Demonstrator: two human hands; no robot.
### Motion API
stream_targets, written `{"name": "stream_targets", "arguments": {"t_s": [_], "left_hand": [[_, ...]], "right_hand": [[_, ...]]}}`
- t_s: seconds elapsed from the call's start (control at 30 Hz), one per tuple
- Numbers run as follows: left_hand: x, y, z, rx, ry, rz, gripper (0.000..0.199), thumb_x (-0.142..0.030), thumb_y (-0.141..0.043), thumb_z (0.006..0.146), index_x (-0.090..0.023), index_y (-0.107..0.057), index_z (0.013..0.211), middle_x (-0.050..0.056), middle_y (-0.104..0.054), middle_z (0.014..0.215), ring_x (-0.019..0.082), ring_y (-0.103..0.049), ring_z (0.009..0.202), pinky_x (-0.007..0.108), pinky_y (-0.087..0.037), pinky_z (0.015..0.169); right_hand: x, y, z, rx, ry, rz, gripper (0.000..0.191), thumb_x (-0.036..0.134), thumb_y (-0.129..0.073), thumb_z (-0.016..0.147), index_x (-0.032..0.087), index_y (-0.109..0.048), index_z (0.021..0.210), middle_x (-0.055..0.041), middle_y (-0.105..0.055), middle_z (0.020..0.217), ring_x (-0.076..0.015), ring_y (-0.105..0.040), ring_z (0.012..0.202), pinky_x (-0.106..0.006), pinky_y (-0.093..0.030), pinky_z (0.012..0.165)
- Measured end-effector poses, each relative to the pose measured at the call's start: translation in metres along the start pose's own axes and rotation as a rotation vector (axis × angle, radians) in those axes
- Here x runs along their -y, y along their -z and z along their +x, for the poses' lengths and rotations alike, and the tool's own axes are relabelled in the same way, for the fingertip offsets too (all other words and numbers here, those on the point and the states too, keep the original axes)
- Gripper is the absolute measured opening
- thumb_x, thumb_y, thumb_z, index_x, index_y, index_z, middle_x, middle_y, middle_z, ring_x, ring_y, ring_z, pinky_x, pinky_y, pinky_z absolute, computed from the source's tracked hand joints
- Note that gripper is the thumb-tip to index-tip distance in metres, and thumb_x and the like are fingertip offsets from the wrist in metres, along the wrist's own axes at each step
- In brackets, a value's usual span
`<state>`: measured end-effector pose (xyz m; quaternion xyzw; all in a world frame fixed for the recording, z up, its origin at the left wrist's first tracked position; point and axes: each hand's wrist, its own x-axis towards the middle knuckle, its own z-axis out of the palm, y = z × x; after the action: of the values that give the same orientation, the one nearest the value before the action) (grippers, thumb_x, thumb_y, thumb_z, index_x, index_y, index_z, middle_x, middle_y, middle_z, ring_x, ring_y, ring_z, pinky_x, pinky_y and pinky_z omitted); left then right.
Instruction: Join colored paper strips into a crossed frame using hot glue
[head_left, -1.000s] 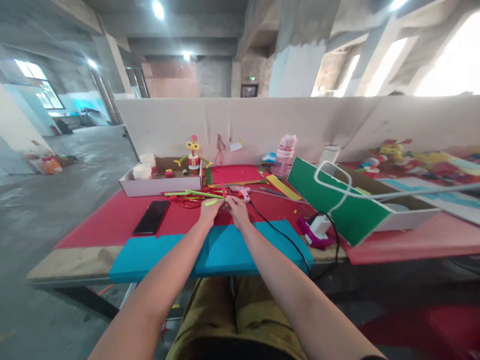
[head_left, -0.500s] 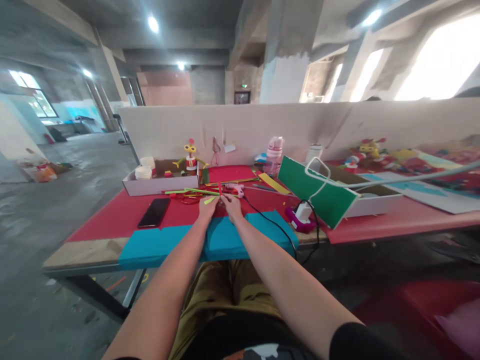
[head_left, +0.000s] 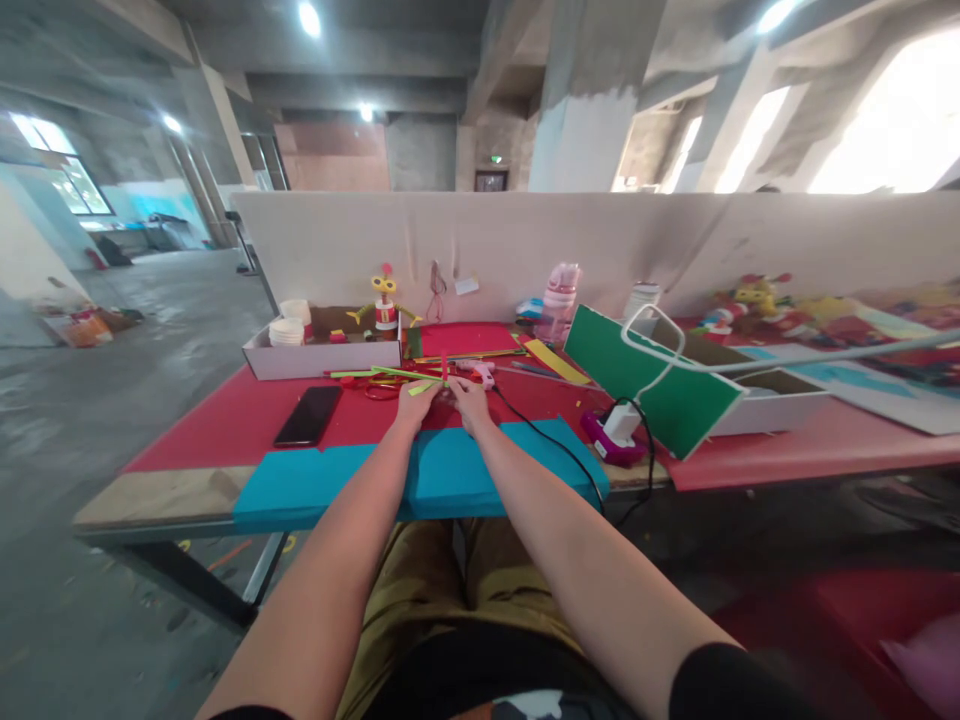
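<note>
My left hand [head_left: 415, 404] is closed, its fingers pinching a light green paper strip [head_left: 422, 388] whose loose end sticks out to the left. Close beside it, my right hand [head_left: 469, 401] pinches at the spot where the strips meet. A narrow red strip [head_left: 444, 366] stands upright between the fingertips of both hands. Another long green strip [head_left: 397, 372] runs leftward from this spot; whether it is joined to the held piece I cannot tell. Just behind my right hand lies a pink glue gun [head_left: 480, 373] with a black cord.
A black phone [head_left: 308, 416] lies left of my hands. Behind it, a white box [head_left: 322, 362] holds paper cups and a yellow-eyed figure [head_left: 385, 300]. On the right are a purple power socket [head_left: 615, 440], a leaning green board [head_left: 651, 380] and a pink bottle [head_left: 561, 298].
The view has shifted slightly. My hands stay together at the strips, and the red strip still stands upright between them.
</note>
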<state>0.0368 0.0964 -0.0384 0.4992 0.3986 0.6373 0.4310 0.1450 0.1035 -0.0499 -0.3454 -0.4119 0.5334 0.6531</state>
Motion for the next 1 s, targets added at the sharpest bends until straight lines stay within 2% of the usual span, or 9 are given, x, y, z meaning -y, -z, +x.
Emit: {"name": "stream_targets", "arguments": {"t_s": [0.23,0.37,0.53,0.63,0.83,1.0], "left_hand": [[-0.007,-0.002,-0.009,-0.009,0.011,0.023,0.024,-0.03,-0.077,0.056,-0.012,-0.073,0.07,0.007,-0.071,0.069,0.018,-0.062,0.065,0.031,-0.05,0.066],[-0.011,-0.003,-0.011,-0.059,0.014,0.022,0.023,-0.029,-0.077,0.056,-0.012,-0.073,0.071,0.007,-0.071,0.068,0.018,-0.062,0.064,0.03,-0.05,0.065],[-0.012,-0.003,-0.013,-0.02,0.026,-0.005,0.027,-0.032,-0.079,0.054,-0.012,-0.073,0.072,0.007,-0.07,0.068,0.019,-0.062,0.065,0.031,-0.05,0.065],[-0.01,-0.002,-0.013,-0.018,0.016,0.009,0.03,-0.035,-0.079,0.055,-0.012,-0.073,0.072,0.007,-0.07,0.068,0.019,-0.063,0.065,0.03,-0.049,0.064],[-0.001,0.004,-0.007,-0.021,-0.036,0.074,0.033,-0.038,-0.077,0.058,-0.012,-0.074,0.078,0.009,-0.072,0.077,0.02,-0.064,0.072,0.03,-0.049,0.068],[0.005,0.008,-0.004,-0.042,-0.012,0.116,0.033,-0.042,-0.074,0.061,-0.013,-0.074,0.077,0.008,-0.072,0.076,0.022,-0.065,0.076,0.03,-0.049,0.069]], "right_hand": [[0.003,0.0,-0.005,-0.005,-0.012,0.019,0.028,0.039,-0.071,0.061,0.017,-0.065,0.077,0.0016,-0.066,0.064,-0.0134,-0.059,0.059,-0.032,-0.052,0.067],[0.006,0.0,-0.008,0.053,-0.008,0.038,0.033,0.045,-0.071,0.059,0.018,-0.065,0.077,0.002,-0.066,0.067,-0.0121,-0.059,0.06,-0.032,-0.053,0.068],[0.007,0.0,-0.01,0.055,0.012,0.001,0.036,0.043,-0.075,0.052,0.018,-0.065,0.077,0.0037,-0.064,0.064,-0.0115,-0.056,0.057,-0.032,-0.053,0.068],[0.007,0.0,-0.011,0.032,0.018,-0.016,0.036,0.043,-0.074,0.052,0.018,-0.065,0.077,0.004,-0.063,0.062,-0.0121,-0.055,0.057,-0.033,-0.054,0.067],[0.009,0.001,-0.013,0.065,0.005,0.021,0.034,0.037,-0.076,0.053,0.017,-0.063,0.077,0.0018,-0.064,0.065,-0.0129,-0.059,0.06,-0.034,-0.054,0.068],[0.008,0.001,-0.014,0.018,0.034,-0.018,0.037,0.042,-0.076,0.052,0.018,-0.06,0.075,0.003,-0.062,0.061,-0.0128,-0.058,0.057,-0.033,-0.054,0.065]]}}
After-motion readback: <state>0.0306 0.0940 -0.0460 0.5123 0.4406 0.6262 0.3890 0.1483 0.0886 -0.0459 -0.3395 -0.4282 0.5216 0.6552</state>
